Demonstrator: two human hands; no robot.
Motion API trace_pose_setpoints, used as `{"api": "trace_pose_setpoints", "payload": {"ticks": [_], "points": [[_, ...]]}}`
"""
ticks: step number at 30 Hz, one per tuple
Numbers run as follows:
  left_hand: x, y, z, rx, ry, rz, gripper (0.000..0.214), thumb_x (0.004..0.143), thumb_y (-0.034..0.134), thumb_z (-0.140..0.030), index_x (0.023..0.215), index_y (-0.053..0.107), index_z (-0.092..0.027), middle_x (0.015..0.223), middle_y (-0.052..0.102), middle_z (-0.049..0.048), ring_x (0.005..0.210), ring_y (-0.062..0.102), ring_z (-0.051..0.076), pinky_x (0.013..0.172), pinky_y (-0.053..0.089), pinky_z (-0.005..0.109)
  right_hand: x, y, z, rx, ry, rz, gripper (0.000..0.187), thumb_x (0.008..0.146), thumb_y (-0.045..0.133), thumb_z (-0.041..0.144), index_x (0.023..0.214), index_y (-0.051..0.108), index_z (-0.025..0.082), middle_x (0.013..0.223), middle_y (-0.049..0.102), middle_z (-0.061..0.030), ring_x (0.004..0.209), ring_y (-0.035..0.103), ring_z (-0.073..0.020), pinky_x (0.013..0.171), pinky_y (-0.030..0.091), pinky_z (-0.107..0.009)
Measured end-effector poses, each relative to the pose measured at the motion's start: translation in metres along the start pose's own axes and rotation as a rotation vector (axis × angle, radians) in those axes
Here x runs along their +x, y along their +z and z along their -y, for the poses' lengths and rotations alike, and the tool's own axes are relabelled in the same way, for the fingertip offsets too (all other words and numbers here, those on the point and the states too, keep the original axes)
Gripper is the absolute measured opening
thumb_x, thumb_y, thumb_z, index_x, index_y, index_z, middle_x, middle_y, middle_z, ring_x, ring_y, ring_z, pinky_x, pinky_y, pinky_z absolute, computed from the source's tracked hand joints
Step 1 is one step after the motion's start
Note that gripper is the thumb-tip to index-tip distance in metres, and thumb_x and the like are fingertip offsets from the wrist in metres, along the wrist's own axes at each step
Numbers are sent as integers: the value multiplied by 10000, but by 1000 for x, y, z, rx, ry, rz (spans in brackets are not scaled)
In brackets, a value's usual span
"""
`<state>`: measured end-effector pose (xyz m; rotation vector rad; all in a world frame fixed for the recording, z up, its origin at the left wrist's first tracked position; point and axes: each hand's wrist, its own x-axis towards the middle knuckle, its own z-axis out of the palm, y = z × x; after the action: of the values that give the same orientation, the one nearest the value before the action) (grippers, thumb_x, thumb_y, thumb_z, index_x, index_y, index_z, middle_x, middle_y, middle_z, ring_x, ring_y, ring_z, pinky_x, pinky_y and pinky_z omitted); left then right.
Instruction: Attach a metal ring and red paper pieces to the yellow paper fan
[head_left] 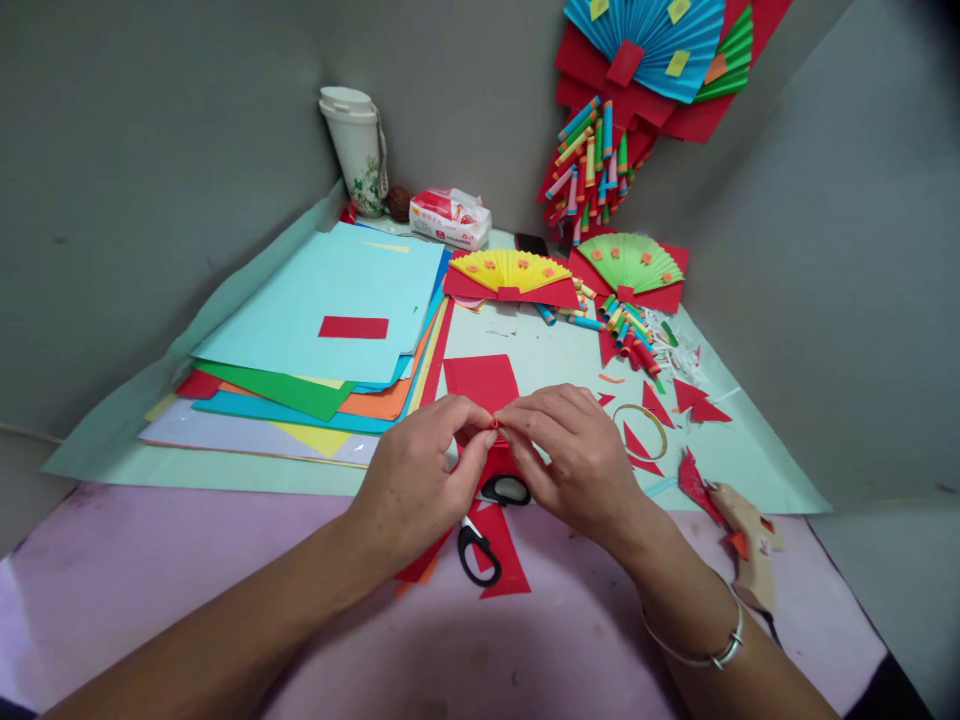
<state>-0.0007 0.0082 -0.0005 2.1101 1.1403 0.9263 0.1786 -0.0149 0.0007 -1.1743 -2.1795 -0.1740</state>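
My left hand and my right hand meet in the middle, fingertips pinched together on a small rolled piece of red paper. Most of that piece is hidden by the fingers. Just beyond the fingertips lies a red paper square. Scissors with black handles rest under and below the hands, on red paper scraps. A bangle circles my right wrist.
At left is a stack of coloured paper with a red strip on top. Paper fans, rolled paper tubes, a tape roll and a glue gun lie around. Behind stand a cup and a tissue pack.
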Motion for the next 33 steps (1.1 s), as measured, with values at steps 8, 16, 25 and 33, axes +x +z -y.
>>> {"api": "trace_pose_setpoints", "payload": {"ticks": [8, 16, 25, 33], "points": [[2, -1, -1, 5, -59, 25, 86, 877, 537, -237, 863, 619, -213, 768, 684, -12, 677, 624, 148, 544, 437, 237, 0, 3, 0, -21, 16, 11, 125, 899, 554, 146, 961, 659, 171, 936, 713, -78, 865, 606, -215, 754, 468, -375], [3, -1, 1, -25, -52, 10, 118, 890, 544, -236, 863, 656, -211, 833, 701, -1, 766, 637, 155, 653, 473, 249, 0, 4, 3, -26, 46, -1, 108, 900, 567, 152, 952, 661, 160, 927, 714, -67, 864, 603, -217, 762, 464, -378], [2, -2, 0, -35, -76, 9, 133, 894, 544, -259, 853, 663, -216, 804, 706, -2, 738, 641, 162, 633, 473, 255, 0, 6, 4, -24, 66, -31, 110, 903, 566, 159, 959, 659, 175, 933, 723, -64, 868, 610, -217, 768, 461, -375], [3, -2, -2, -85, -100, -14, 114, 875, 585, -269, 850, 685, -221, 797, 733, -14, 728, 662, 155, 666, 499, 252, 0, 4, 5, -18, 64, -38, 124, 902, 564, 158, 975, 661, 184, 940, 725, -65, 878, 615, -216, 778, 465, -380]]}}
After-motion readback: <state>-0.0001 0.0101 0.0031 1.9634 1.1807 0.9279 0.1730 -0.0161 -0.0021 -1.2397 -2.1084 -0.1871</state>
